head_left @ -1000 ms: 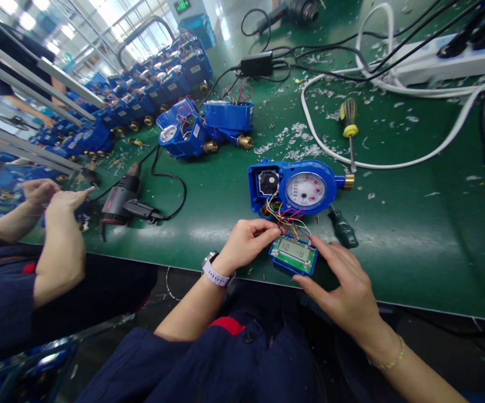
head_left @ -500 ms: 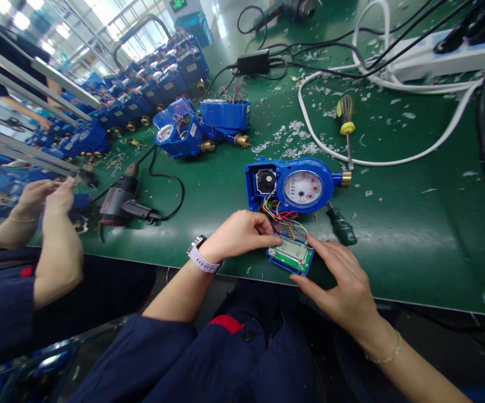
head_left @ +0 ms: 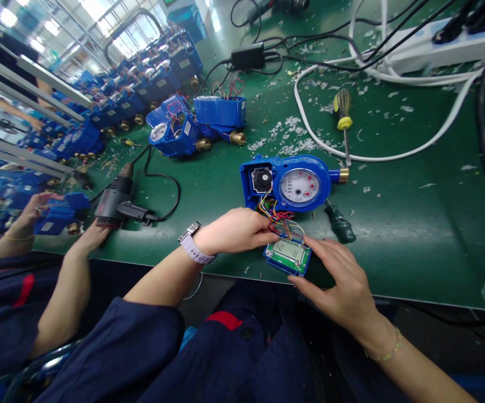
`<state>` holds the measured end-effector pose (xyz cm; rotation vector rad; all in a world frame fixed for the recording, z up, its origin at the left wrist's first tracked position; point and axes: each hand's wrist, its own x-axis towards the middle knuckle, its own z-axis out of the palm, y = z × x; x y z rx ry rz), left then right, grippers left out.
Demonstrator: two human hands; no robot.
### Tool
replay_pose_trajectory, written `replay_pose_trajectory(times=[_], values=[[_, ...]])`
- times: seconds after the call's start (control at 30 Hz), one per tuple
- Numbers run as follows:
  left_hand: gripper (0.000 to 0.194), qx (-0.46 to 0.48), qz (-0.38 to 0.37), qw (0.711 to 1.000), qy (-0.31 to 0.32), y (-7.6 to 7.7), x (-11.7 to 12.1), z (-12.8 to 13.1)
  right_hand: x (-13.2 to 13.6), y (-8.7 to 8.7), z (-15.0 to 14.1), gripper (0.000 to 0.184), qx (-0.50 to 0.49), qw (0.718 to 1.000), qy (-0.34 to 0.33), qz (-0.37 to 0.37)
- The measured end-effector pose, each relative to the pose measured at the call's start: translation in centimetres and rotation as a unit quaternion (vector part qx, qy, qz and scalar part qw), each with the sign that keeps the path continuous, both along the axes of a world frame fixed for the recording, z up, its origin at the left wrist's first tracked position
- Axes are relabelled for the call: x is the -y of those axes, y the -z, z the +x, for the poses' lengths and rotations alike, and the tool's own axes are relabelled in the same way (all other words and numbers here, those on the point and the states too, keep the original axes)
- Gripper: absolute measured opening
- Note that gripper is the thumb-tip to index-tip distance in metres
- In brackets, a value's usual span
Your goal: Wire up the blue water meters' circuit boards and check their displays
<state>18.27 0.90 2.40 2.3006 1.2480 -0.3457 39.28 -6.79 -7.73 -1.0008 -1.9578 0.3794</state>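
Note:
A small green circuit board with an LCD point(head_left: 289, 251) sits in a blue plastic frame near the table's front edge, its digits upside down to me. My left hand point(head_left: 244, 230) has curled fingers, with thumb and forefinger pinching the board's upper left corner by the wires. Across the right end of the board, my right hand point(head_left: 343, 271) grips it between thumb and fingers. Red, yellow and other thin wires point(head_left: 282, 217) run from the board into a blue water meter point(head_left: 324, 173). That meter lies behind the board, dial up, its side box uncovered.
A dark green screwdriver point(head_left: 339, 223) lies right of the meter, a yellow-and-black screwdriver point(head_left: 343, 109) behind it. A heat gun point(head_left: 116, 198) lies left, by a co-worker's hand point(head_left: 91, 238). Further back are several blue meters point(head_left: 221, 112), white cable point(head_left: 309, 123), a power strip point(head_left: 422, 53) and plastic scraps.
The display's digits have changed. A co-worker's hand has moved down to the heat gun. My hands keep their places on the board, and the whole view has shifted slightly.

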Motion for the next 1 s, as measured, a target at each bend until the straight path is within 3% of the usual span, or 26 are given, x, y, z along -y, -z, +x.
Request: replay_pose_trajectory(times=[0.43, 0.7, 1.0], values=[[0.033, -0.043, 0.073, 0.994, 0.063, 0.7, 0.6, 0.3, -0.1, -0.6, 0.0, 0.051, -0.006, 1.0, -0.004, -0.006], [0.032, -0.012, 0.056, 0.995, 0.082, 1.1, 0.2, -0.3, -0.2, -0.7, 0.1, 0.05, -0.012, 1.0, -0.007, -0.015], [0.029, 0.004, 0.033, 0.998, 0.062, 1.4, 0.5, -0.6, -0.2, -0.6, 0.2, 0.049, -0.015, 1.0, -0.007, -0.023]])
